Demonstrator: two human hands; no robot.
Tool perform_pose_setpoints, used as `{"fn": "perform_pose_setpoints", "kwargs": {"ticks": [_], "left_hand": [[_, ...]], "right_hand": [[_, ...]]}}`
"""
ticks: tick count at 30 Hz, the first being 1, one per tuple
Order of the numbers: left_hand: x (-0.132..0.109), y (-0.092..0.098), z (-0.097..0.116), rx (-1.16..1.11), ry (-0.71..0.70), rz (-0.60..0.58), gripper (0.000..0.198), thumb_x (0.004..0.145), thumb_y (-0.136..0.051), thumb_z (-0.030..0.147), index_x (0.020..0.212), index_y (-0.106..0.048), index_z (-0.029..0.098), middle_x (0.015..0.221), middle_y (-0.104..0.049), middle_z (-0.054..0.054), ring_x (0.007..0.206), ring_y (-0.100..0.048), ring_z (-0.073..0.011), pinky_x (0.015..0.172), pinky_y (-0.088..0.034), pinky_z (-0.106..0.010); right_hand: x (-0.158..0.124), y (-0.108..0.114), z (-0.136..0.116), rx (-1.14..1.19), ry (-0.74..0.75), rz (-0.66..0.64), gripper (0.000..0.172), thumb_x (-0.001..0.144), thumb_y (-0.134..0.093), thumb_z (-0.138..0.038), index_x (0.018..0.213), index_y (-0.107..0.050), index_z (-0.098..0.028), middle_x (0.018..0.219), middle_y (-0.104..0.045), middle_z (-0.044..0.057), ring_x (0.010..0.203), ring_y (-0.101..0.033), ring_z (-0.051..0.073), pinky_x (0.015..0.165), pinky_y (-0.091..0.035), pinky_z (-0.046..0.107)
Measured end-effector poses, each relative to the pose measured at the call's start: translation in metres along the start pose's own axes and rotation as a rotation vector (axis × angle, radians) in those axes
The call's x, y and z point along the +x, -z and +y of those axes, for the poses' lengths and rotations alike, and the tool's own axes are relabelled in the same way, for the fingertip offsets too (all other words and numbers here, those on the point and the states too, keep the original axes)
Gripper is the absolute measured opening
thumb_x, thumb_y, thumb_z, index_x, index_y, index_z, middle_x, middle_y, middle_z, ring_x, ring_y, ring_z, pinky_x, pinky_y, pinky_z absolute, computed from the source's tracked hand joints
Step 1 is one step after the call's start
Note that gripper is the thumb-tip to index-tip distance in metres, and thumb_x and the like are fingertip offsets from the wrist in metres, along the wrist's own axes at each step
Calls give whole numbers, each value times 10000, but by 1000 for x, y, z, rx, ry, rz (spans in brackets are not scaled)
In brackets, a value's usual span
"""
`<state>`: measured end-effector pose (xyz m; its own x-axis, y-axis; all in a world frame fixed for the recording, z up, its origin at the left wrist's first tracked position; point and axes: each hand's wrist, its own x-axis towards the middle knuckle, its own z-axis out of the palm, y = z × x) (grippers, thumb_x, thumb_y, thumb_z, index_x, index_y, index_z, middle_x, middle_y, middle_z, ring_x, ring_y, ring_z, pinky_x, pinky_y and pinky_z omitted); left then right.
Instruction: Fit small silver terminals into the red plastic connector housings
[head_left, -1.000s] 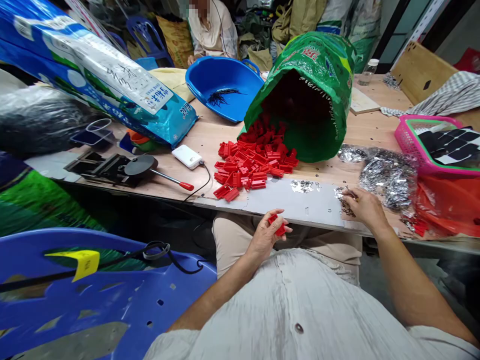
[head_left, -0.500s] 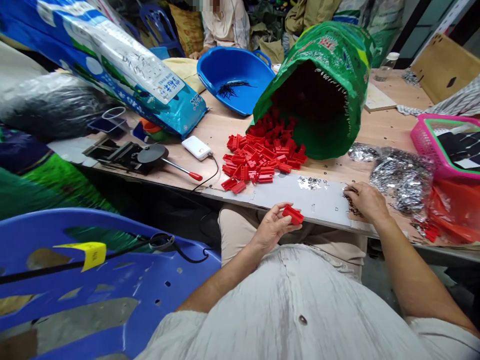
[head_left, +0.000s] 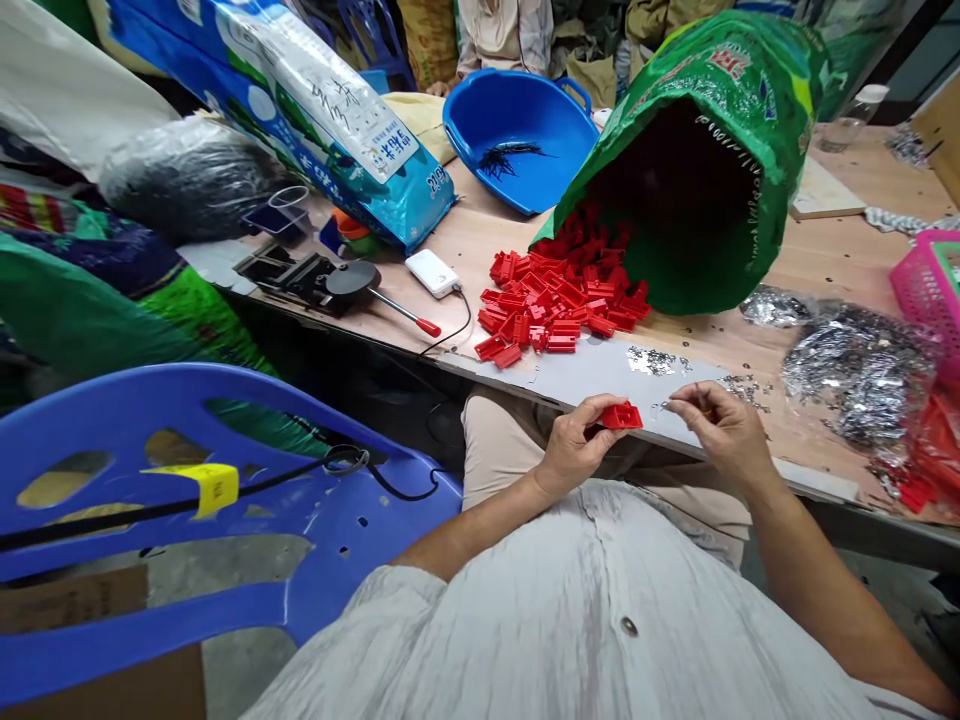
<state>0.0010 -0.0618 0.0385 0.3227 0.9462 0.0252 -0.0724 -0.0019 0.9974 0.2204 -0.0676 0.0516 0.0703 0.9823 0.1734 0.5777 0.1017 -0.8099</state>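
In my left hand (head_left: 576,445) is a small red plastic part (head_left: 622,416), pinched between thumb and fingers just over the table's front edge. My right hand (head_left: 721,428) is close by on the right, thumb and forefinger pinched on a tiny metal piece (head_left: 666,405). Small dark metal pieces (head_left: 746,390) lie scattered behind that hand. A little cluster of shiny metal pieces (head_left: 651,361) rests on the grey strip (head_left: 540,383) along the edge. Beyond my left hand, a heap of red plastic parts (head_left: 559,300) spills from a green sack (head_left: 720,130) lying on its side.
A blue basin (head_left: 517,110) holds thin black strips. Left of the heap are a white power bank (head_left: 433,272) with a cable and a lever tool (head_left: 352,283). Clear bags of metal pieces (head_left: 855,370) and a pink basket (head_left: 922,290) stand right. A blue chair (head_left: 247,400) is at my left.
My right hand has moved left from the scattered dark pieces towards the red part, carrying a tiny metal piece. My left hand has turned the red part. The camera view has shifted left.
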Motion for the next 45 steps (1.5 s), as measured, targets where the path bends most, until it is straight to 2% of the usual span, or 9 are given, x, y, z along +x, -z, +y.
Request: {"fn": "perform_pose_setpoints", "kwargs": {"ticks": [4,10,15,21,25,30,35,39,45], "left_hand": [[-1,-1,3,109,-75,14,343,826,-643,221,1169,-643,241,1233,-661,-52,1158,-615,-217,1089,-410,-344],[-2,-3,4,124,-105,30,343,827,-622,190,1164,-655,242,1232,-671,-33,1239,-568,-211,1186,-285,-365],[-2,-2,-3,208,-180,20,345,843,-590,172,1181,-637,225,1238,-673,-43,1220,-590,-203,1171,-334,-373],[0,-2,-17,454,-518,52,398,868,-523,102,1248,-561,215,1206,-688,-44,1178,-628,-171,1128,-431,-402],[2,-3,-20,502,-595,44,403,884,-512,96,1267,-535,215,1205,-687,-50,1164,-637,-163,1119,-452,-403],[1,-4,-20,465,-610,23,391,891,-510,103,1266,-537,208,1207,-688,-59,1153,-644,-165,1106,-467,-397],[-2,-2,-21,444,-560,78,374,895,-539,120,1257,-544,215,1210,-687,-70,1211,-609,-177,1079,-487,-360],[-2,-2,-22,447,-561,66,373,902,-533,122,1261,-536,222,1221,-682,-70,1215,-607,-174,1085,-483,-370],[-1,-3,-23,435,-608,12,391,901,-501,102,1276,-522,211,1215,-682,-65,1150,-645,-163,1117,-454,-423]], "right_hand": [[-8,-19,-18,-13,146,-15,150,888,-605,-361,871,-664,-224,776,-673,22,621,-552,144,598,-438,285],[-7,-27,-17,-58,324,-38,115,928,-551,-286,927,-656,-239,883,-706,54,823,-653,192,742,-514,335],[-11,-27,-15,-83,359,-64,141,948,-509,-246,988,-644,-236,919,-705,64,855,-663,197,761,-532,344],[-15,-25,-13,-125,444,-3,135,915,-560,-159,1016,-623,-222,908,-692,51,814,-656,175,695,-525,304],[-15,-25,-13,-117,470,-35,150,915,-555,-141,1023,-625,-220,916,-684,58,834,-649,179,728,-522,315],[-14,-26,-13,-2,338,-83,119,938,-544,-210,990,-650,-224,911,-659,56,839,-622,179,737,-494,322],[-12,-15,-5,209,68,-300,222,942,-531,-371,1007,-683,-224,901,-620,43,764,-571,158,671,-452,299],[-8,-11,1,326,-142,-267,294,889,-581,-463,1015,-651,-207,794,-591,12,623,-483,124,567,-395,271],[-4,-20,-5,405,-171,-310,292,803,-681,-481,848,-567,-217,806,-557,-8,729,-502,136,671,-417,275]]}}
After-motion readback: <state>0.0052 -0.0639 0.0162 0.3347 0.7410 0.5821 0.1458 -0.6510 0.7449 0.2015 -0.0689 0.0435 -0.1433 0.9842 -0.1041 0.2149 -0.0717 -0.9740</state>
